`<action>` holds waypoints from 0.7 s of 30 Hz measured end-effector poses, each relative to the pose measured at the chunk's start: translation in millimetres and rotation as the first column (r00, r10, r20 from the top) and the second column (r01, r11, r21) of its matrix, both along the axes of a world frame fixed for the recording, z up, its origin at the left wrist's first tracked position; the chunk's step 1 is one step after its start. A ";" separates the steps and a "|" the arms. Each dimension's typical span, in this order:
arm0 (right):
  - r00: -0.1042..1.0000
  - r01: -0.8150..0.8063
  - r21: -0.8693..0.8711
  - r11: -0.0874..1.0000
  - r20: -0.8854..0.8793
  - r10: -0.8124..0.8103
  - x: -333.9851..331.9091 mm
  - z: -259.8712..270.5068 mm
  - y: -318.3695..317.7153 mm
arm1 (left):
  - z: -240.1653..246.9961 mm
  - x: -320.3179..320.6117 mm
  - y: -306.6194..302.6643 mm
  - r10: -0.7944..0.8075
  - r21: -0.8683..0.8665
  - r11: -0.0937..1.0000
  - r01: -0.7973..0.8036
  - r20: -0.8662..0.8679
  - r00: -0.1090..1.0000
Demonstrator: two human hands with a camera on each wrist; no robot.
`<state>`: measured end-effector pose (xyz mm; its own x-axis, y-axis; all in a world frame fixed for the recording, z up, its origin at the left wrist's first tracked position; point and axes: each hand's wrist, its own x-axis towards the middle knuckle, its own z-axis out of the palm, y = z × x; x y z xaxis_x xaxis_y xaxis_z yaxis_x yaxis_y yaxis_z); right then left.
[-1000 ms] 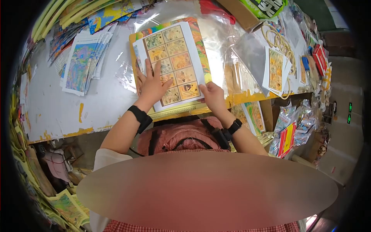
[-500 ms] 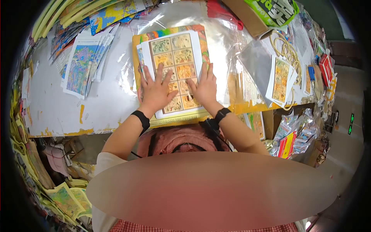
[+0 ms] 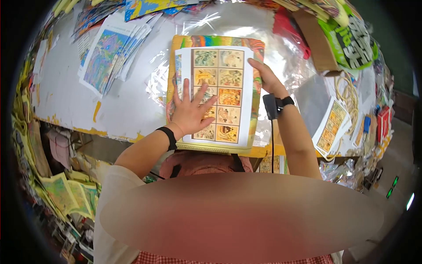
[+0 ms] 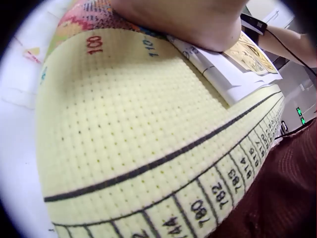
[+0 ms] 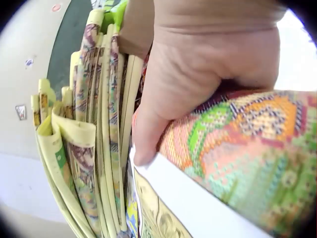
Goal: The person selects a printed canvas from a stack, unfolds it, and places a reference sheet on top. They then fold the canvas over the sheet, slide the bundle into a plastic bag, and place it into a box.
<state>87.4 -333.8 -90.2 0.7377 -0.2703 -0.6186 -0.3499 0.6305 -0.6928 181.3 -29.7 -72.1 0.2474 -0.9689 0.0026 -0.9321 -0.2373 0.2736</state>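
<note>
Fingers of the left hand (image 3: 192, 115) are spread wide, laid on the printed sheet (image 3: 218, 96) toward 8 o'clock; nothing is gripped. At 2 o'clock, sheet and underlying folded cross-stitch fabric (image 3: 217, 42) are pinched by the right hand (image 3: 268, 78), thumb uppermost. Fanned papers (image 3: 105, 57) are noted at 10 o'clock.

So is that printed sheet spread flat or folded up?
Spread flat: the printed sheet lies face up on the patterned cloth, its two columns of pictures showing around the left hand, with no fold visible.
</note>
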 end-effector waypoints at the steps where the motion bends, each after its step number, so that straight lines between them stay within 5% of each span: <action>1: 1.000 -0.002 -0.005 1.000 0.020 0.002 2.9 -0.2 -2.1 | -2.8 0.9 -2.2 0.010 -0.010 1.000 -0.010 -0.003 1.000; 5: 0.999 0.019 0.027 0.999 0.046 -0.020 10.2 -7.8 -5.6 | -7.0 1.2 -4.3 0.038 -0.025 0.999 -0.038 0.000 0.999; 9: 1.000 0.004 -0.134 0.991 -0.004 -0.005 6.6 4.0 1.1 | -3.8 -2.1 -2.5 0.033 -0.038 0.999 -0.033 -0.008 0.999; 13: 0.987 0.130 -0.167 0.977 -0.076 -0.144 -61.3 8.0 23.5 | 1.1 -36.6 13.7 -0.063 -0.113 0.992 0.053 -0.084 0.995; 16: 0.932 0.253 -0.277 0.927 -0.185 -0.310 -151.2 17.7 60.1 | -2.8 -60.6 42.6 -0.253 -0.259 0.955 0.147 -0.449 0.857; 17: 0.930 0.321 -0.244 0.915 -0.104 -0.354 -183.2 20.3 73.2 | -11.6 -53.6 47.4 -0.241 -0.192 0.968 0.163 -0.524 0.816; 18: 0.897 0.378 -0.204 0.903 -0.163 -0.412 -220.0 17.2 81.1 | -38.0 -37.8 47.4 -0.246 -0.293 0.954 0.066 -0.636 0.732; 21: 0.788 0.584 -0.218 0.782 -0.081 -0.610 -283.1 35.7 130.0 | -66.4 23.7 25.6 -0.302 -0.161 0.950 0.266 -0.283 0.910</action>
<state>-195.6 -203.8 -54.4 0.3020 -0.7390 -0.6023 -0.0439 0.6204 -0.7831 205.0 -4.1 -138.5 -0.0313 -0.9956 0.0887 -0.8244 0.0759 0.5608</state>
